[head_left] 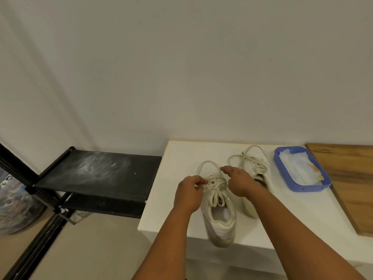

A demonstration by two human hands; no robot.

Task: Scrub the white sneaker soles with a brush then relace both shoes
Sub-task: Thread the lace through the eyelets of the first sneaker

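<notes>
the near sneaker (220,215) stands on the white table (173,199), heel toward the person, laces threaded. the left hand (188,196) pinches its lace (207,164); the right hand (240,181) curls at the other strand, though its grip is unclear. the second sneaker (257,170) behind looks laced, so probably only tying remains.

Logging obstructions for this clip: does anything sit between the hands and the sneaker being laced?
Nothing visible does. The left hand pinches a lace at the near sneaker, and the right hand hovers over the same laces; its grip is unclear. The second sneaker and blue tray lie off to the right.
</notes>
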